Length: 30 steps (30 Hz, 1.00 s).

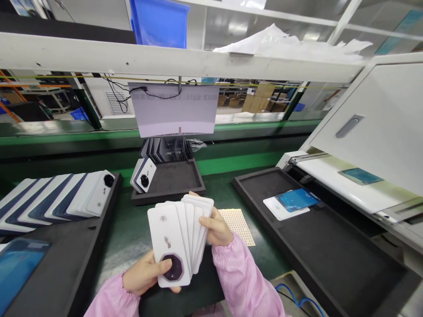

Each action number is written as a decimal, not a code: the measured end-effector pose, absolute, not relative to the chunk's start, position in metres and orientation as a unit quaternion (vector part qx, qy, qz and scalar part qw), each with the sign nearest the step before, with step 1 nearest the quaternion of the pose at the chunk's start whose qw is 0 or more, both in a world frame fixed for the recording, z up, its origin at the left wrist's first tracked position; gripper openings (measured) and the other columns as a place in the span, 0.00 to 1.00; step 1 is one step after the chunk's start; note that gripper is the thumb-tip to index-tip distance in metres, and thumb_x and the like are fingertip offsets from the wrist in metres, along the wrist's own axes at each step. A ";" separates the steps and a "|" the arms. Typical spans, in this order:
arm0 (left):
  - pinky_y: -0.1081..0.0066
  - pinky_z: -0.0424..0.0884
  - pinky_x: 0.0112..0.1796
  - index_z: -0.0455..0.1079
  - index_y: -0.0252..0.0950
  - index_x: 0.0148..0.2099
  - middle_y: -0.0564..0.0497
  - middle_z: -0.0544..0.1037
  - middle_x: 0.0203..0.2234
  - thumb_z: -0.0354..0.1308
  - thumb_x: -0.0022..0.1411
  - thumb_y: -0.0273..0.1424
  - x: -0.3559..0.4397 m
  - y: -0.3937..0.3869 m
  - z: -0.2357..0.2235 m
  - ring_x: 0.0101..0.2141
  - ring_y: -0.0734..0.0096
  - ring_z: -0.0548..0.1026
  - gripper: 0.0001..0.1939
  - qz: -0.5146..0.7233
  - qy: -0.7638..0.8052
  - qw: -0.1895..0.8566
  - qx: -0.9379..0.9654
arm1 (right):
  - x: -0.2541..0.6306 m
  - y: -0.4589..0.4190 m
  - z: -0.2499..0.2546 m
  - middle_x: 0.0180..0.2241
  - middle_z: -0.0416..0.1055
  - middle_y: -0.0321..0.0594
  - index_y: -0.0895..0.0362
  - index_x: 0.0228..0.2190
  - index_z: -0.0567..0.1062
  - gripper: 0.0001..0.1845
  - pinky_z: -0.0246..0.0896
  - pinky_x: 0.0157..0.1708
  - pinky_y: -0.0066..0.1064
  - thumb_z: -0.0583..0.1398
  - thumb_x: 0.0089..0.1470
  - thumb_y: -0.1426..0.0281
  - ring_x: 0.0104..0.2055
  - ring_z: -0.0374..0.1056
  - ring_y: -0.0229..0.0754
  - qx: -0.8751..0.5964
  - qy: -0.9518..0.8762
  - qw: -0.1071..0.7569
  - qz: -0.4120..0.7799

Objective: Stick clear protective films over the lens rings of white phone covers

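Our left hand (143, 272) clamps white, rounded-rectangular, plastic-looking panels (181, 235) low | right hand (218, 228) clamps them higher | fanned, we judge, for separation

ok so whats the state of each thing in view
fanned white panels: held in both hands, overlapping
left hand: gripping their lower end
right hand: gripping their upper right
panel row in left tray: slanted, closely overlapping
small panel stack in centre tray: tilted
blue piece in right tray: lying partly over a white panel
dotted sheet: flat, partly hidden
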<state>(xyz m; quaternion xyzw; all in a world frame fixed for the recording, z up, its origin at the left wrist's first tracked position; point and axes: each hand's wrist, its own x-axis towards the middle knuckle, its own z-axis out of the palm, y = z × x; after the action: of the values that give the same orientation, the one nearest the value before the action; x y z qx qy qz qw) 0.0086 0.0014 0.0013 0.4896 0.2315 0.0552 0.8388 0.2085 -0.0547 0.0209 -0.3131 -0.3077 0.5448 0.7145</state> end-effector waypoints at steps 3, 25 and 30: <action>0.70 0.72 0.24 0.72 0.32 0.44 0.43 0.79 0.27 0.64 0.50 0.41 0.008 0.003 0.003 0.23 0.63 0.77 0.22 0.059 0.233 0.844 0.480 | 0.209 -0.055 0.022 0.49 0.70 0.45 0.55 0.50 0.67 0.35 0.62 0.49 0.43 0.67 0.38 0.62 0.50 0.67 0.52 -0.295 -0.308 0.715 0.554; 0.62 0.48 0.57 0.60 0.37 0.55 0.43 0.65 0.54 0.67 0.45 0.31 0.025 -0.005 -0.021 0.57 0.55 0.59 0.35 0.357 0.303 0.615 0.634 | 0.164 -0.050 -0.004 0.41 0.76 0.40 0.55 0.42 0.76 0.15 0.66 0.45 0.39 0.59 0.50 0.71 0.43 0.71 0.47 -0.486 -0.602 0.558 0.300; 0.64 0.46 0.58 0.47 0.36 0.61 0.39 0.57 0.60 0.61 0.51 0.44 0.022 0.000 -0.018 0.61 0.58 0.52 0.42 0.323 0.349 0.762 0.440 | 0.169 -0.044 -0.001 0.38 0.76 0.45 0.59 0.41 0.75 0.15 0.66 0.45 0.40 0.56 0.55 0.66 0.41 0.72 0.48 -0.546 -0.525 0.614 0.222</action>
<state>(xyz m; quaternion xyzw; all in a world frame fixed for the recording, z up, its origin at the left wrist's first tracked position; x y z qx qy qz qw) 0.0223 -0.0001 -0.0177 0.4397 0.3491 0.3229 0.7619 0.1692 -0.0443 -0.0008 -0.5459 -0.5246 0.2222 0.6144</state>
